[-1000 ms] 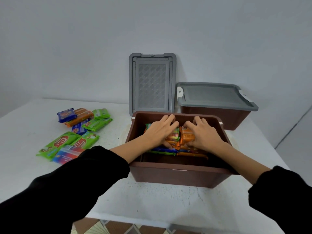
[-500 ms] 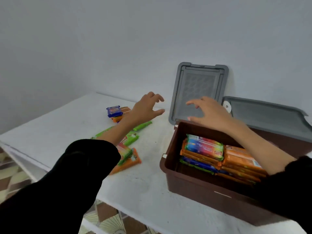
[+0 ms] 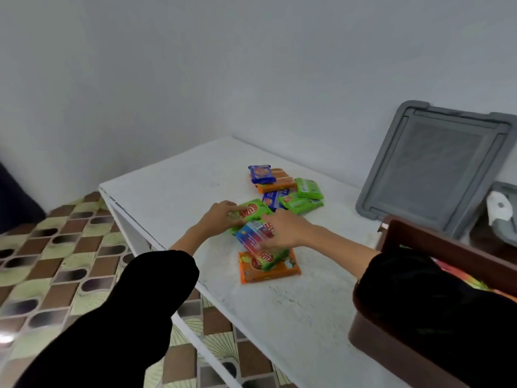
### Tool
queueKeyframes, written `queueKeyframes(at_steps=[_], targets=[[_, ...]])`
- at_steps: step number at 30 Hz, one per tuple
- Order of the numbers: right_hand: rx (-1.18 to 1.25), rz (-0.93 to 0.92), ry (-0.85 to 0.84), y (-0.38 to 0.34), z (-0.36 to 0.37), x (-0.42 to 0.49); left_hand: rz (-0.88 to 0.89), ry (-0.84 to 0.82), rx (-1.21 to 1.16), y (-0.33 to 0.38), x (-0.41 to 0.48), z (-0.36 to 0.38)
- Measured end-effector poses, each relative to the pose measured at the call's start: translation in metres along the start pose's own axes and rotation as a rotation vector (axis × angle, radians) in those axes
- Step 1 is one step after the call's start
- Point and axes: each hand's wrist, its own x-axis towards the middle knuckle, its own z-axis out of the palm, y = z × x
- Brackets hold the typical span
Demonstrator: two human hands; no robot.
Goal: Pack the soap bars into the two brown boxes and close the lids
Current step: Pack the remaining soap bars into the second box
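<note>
Near the table's left edge lies a heap of wrapped soap bars. My left hand (image 3: 219, 218) curls on the edge of a green soap bar (image 3: 254, 212). My right hand (image 3: 285, 231) lies palm down on a multicolour soap bar (image 3: 251, 238), which rests on another green bar and an orange soap bar (image 3: 270, 273). Farther back are a blue soap bar (image 3: 261, 173), an orange one and two green ones (image 3: 303, 197). The open brown box (image 3: 375, 343) stands at the right, with bars inside largely hidden by my right sleeve.
A grey lid (image 3: 436, 169) leans against the wall behind the open box. The second box's grey lid (image 3: 505, 219) shows at the far right edge. The white table (image 3: 293, 317) ends at the left over a patterned tile floor (image 3: 56, 261).
Both hands left the open box, swung left and came down on the loose heap of bars. The view turned left, pushing the boxes to the right edge.
</note>
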Motion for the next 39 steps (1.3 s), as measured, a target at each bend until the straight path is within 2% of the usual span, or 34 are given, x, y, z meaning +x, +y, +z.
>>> queueKeyframes(at_steps=[4,15,22,26,29,33,36,39], targets=[[-0.053,0.054,-0.022,-0.018,0.023,0.009,-0.006,0.044,0.124,-0.003,0.003,0.008],[-0.150,0.100,-0.050,-0.022,0.022,-0.005,0.018,0.002,0.066,-0.002,0.016,-0.003],[0.006,0.099,-0.008,-0.015,0.013,-0.004,0.033,0.021,0.103,0.015,0.024,-0.001],[0.110,0.160,0.076,0.004,-0.011,-0.013,0.056,0.068,-0.042,0.026,0.026,-0.020],[0.163,0.217,0.198,0.026,-0.046,-0.035,0.203,0.143,-0.096,0.051,0.029,-0.043],[0.157,0.303,0.342,0.060,-0.093,-0.092,0.443,0.114,-0.093,0.113,0.031,-0.076],[0.125,0.351,0.349,0.083,-0.107,-0.145,0.630,0.037,-0.123,0.171,0.022,-0.085],[0.130,0.402,0.293,0.099,-0.102,-0.198,0.787,-0.063,-0.046,0.222,0.011,-0.072]])
